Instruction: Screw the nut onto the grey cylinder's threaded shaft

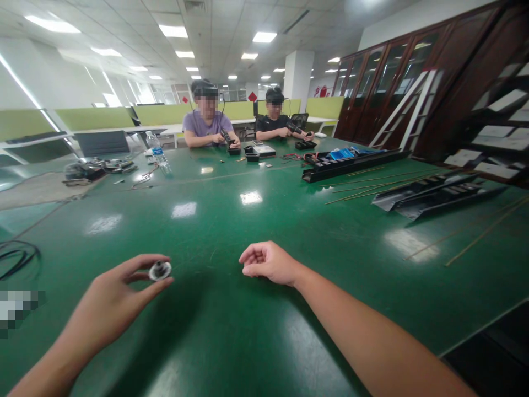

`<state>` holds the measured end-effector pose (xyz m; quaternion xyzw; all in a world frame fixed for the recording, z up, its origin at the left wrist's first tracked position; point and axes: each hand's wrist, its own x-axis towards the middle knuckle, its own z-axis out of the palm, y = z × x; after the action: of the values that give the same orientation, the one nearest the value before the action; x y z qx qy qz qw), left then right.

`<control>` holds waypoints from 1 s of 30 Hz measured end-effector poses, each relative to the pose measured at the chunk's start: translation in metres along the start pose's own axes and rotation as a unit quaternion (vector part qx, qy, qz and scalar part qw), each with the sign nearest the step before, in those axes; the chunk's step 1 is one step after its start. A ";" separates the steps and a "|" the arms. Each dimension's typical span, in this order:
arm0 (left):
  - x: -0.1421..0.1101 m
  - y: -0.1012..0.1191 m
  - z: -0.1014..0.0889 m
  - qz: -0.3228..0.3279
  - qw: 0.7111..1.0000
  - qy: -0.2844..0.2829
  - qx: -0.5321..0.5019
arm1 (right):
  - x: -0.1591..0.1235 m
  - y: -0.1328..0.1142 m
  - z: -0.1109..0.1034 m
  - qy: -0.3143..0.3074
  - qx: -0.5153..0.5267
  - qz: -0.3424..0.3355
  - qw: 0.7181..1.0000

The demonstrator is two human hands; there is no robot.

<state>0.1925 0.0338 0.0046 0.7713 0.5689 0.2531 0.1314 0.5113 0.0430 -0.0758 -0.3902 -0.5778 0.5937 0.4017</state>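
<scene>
Pinching a small round metal fitting [160,271] at its edges, the left hand [105,304] is seen raised over the green worktop [215,231], closed narrowly on the part. It may be a bearing, though its detail is too small to be made out. It is judged to be light, stiff and somewhat slippery, and is best taken by its outer rim. The right hand [268,263] is held just beside it, empty and loosely curled, with nothing touched. A coiled black cable [19,259] is left lying well off to the left.
</scene>
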 end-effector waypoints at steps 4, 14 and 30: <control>0.022 0.032 0.039 0.116 0.988 -0.086 -0.047 | -0.001 0.002 0.002 0.055 -0.122 -0.057 0.989; 0.002 0.024 0.096 0.174 0.982 -0.033 -0.070 | -0.011 -0.005 0.014 0.036 -0.273 -0.135 0.952; 0.001 0.019 0.104 0.232 0.966 0.005 -0.111 | -0.012 -0.011 0.019 0.016 -0.338 -0.165 0.926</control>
<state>0.2645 0.0376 -0.0729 0.8613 0.3436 0.3422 0.1515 0.4985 0.0246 -0.0647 -0.4116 -0.7939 0.2824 0.3473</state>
